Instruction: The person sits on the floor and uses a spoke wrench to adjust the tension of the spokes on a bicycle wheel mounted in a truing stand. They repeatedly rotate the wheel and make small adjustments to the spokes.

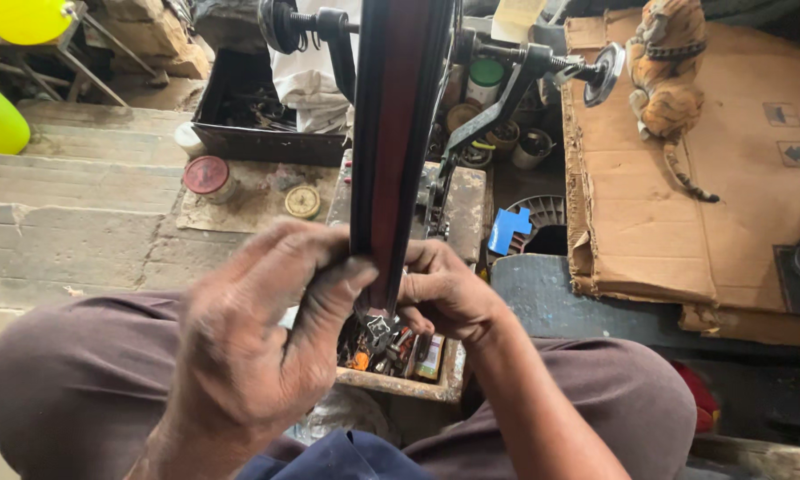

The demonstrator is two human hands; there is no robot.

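Observation:
A bicycle wheel rim (398, 133) with a dark red inner strip stands upright in a metal truing stand (506, 89), seen edge-on. My left hand (257, 329) grips the rim's near edge, thumb pressed against its left side. My right hand (444, 293) is closed at the rim's right side near the bottom, fingers curled around a small part I cannot make out. Below both hands a small spoke tool (378, 331) lies in a wooden tray (400, 384) of small parts between my knees.
A dark metal toolbox (249, 107) stands at the back left, with round tins (209, 176) and pots (484, 80) nearby. Cardboard (684, 178) covers the right side, with a toy tiger (671, 80) on it. Yellow balloons (0, 116) hang at the far left.

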